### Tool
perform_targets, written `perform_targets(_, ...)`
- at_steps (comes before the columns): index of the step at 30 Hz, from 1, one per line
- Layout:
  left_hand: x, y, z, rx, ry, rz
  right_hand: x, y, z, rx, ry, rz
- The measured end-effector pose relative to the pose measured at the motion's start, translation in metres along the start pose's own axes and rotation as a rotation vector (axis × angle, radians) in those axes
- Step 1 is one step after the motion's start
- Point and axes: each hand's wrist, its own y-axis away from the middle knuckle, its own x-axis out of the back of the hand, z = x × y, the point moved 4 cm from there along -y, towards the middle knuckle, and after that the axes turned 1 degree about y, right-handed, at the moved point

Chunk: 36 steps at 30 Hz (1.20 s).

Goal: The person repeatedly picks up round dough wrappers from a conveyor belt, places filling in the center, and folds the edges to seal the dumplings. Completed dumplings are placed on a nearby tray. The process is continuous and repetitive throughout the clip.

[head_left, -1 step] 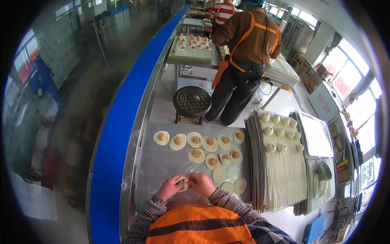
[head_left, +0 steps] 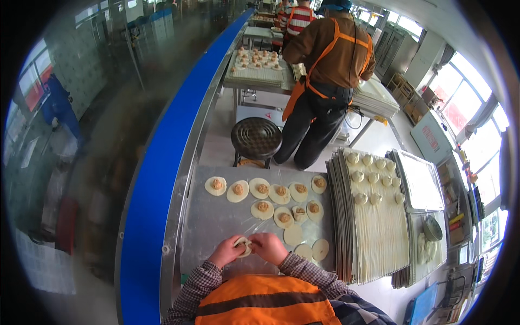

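Observation:
Near the front edge of the metal table [head_left: 216,222], my left hand [head_left: 226,252] and my right hand [head_left: 271,247] meet around one filled dough wrapper [head_left: 244,250]. The left is closed on its left side, and the right pinches its edge on the other side; some brownish filling shows between the fingers. Beyond my hands lie several flat dough rounds topped with filling, such as the round at the far left [head_left: 215,186]. Plain dough rounds [head_left: 292,235] rest closer, right of my right hand. A small, partly folded piece [head_left: 298,213] sits among the filled rounds.
On the right, a tall stack of trays [head_left: 379,233] carries several closed buns [head_left: 373,176]. A dark bowl [head_left: 432,227] stands past it. The blue-topped rail [head_left: 157,179] borders the table's left. Ahead are a black stool [head_left: 256,138] and a person in an orange apron [head_left: 330,65].

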Motion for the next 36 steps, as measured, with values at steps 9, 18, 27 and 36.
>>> perform_targets(9,0.012,-0.006,-0.013,0.011,0.202,-0.163,-0.017,-0.004,-0.001,-0.055,0.089,-0.092)
perform_targets(18,0.020,-0.007,-0.015,0.093,0.261,-0.035,-0.028,-0.009,0.011,-0.167,-0.096,0.003)
perform_targets(27,0.017,-0.030,-0.037,0.044,0.249,-0.166,-0.027,-0.010,0.007,-0.048,0.171,0.088)
perform_targets(36,0.008,-0.023,-0.027,-0.101,0.776,0.230,-0.030,-0.009,0.005,-0.087,0.108,0.278)
